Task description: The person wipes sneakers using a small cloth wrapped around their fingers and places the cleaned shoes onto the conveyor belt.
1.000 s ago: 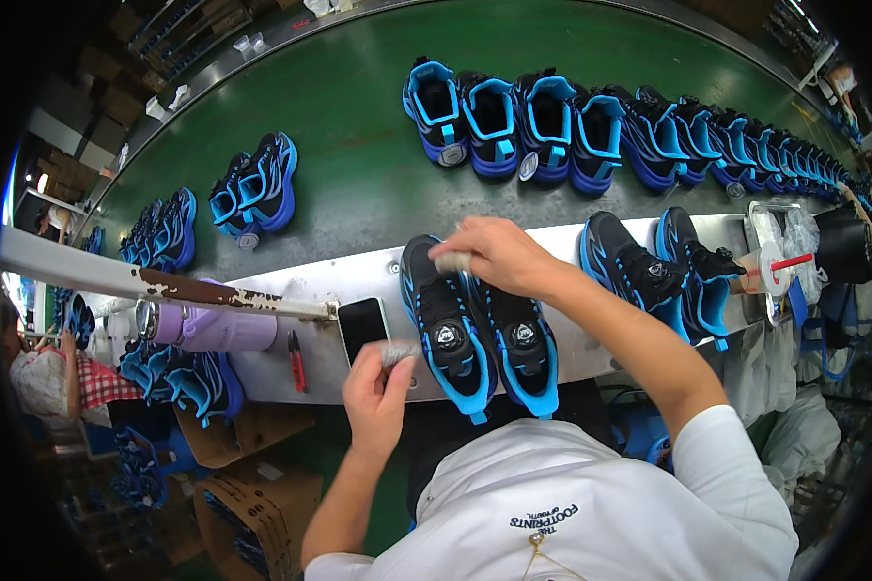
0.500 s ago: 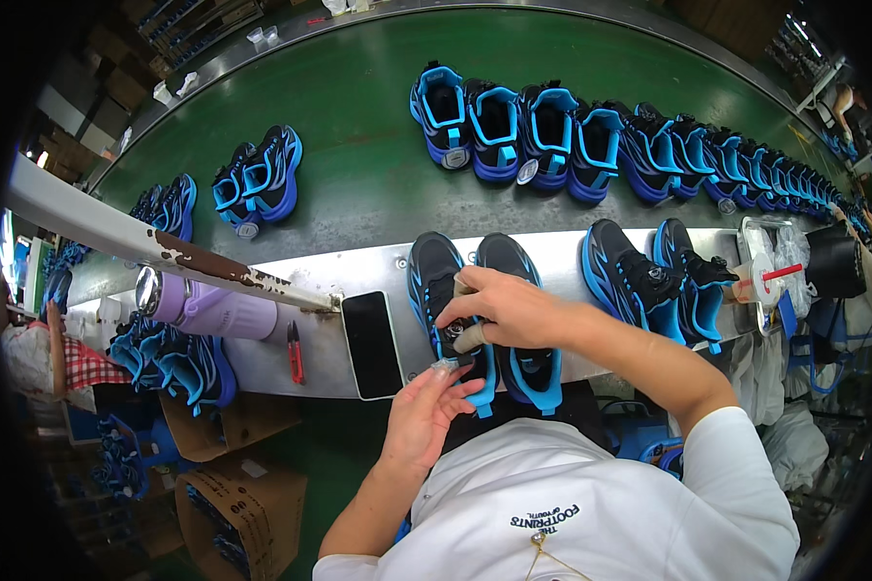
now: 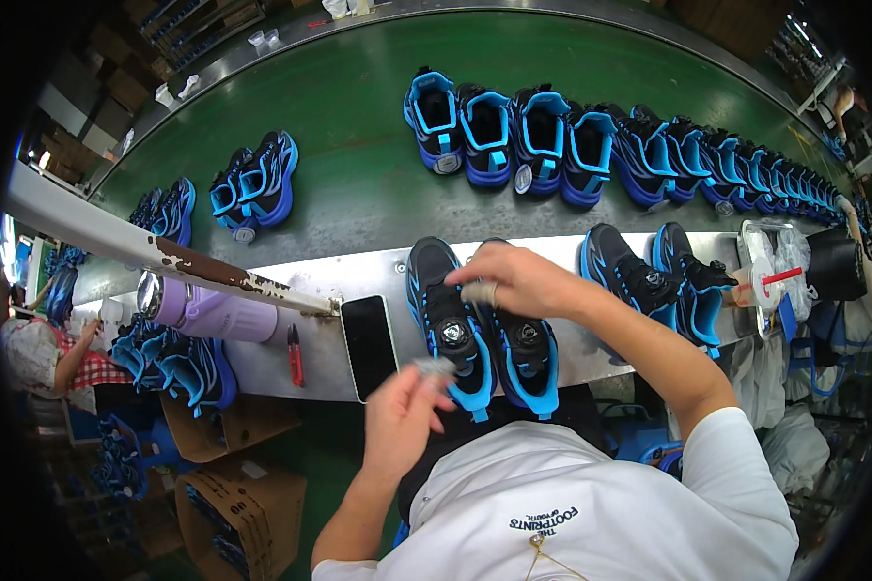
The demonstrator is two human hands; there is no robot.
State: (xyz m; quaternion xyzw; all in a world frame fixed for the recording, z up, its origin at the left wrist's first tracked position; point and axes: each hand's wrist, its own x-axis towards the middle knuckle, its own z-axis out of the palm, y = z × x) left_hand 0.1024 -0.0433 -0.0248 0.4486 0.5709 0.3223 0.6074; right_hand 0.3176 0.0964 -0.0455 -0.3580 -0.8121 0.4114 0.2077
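Two black and blue sneakers lie side by side before me, toes away: the left shoe [image 3: 452,334] and the right shoe [image 3: 526,339]. Each has a round dial on its tongue. My left hand [image 3: 400,414], left of the left shoe's heel, is closed on a small clear plastic piece [image 3: 434,367], blurred by motion. Above the fronts of both shoes hovers my right hand [image 3: 518,281], its fingers curled together and tan wraps on some fingers. Whatever it may pinch is hidden.
A phone [image 3: 368,344], red snips [image 3: 295,355] and a purple bottle [image 3: 213,308] lie to the left, under a slanting metal bar [image 3: 179,254]. Another sneaker pair [image 3: 625,276] stands right, near a cup with a red straw [image 3: 751,283]. Sneakers line the green belt [image 3: 349,116].
My left hand has pulled left off the shoe with the plastic piece. My right hand has lifted forward, uncovering the dial. Sneakers on the belt have shifted slightly left.
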